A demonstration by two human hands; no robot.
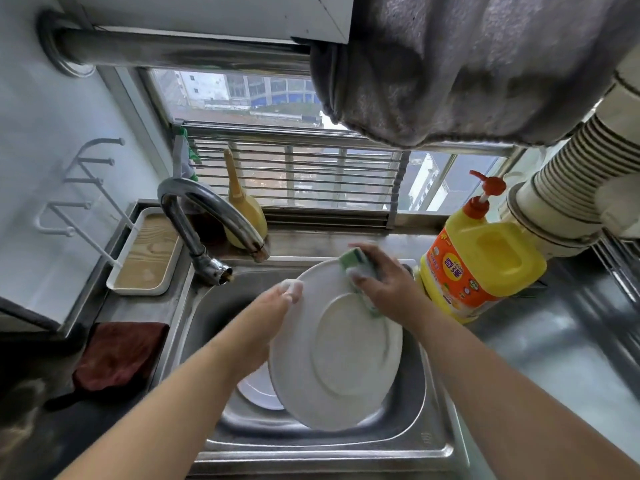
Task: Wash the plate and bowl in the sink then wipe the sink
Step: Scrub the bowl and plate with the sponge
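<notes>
- Where the counter meets the wall at far left, a dark red cloth with a nappy pile lies crumpled; behind it sits a white tray with a wood-grain floor.
- A curved chrome faucet arches over the stainless steel sink.
- The left hand grips the left rim of the plate, foam on its fingertips.
- The round, smooth white plate stands tilted in the basin, underside toward the camera; a second white dish, partly hidden, lies beneath it.
- The right hand curls round a green-and-white sponge, pressing it to the plate's upper rim.
- A yellow detergent jug with red pump and orange label stands just right; its writing is unreadable.
</notes>
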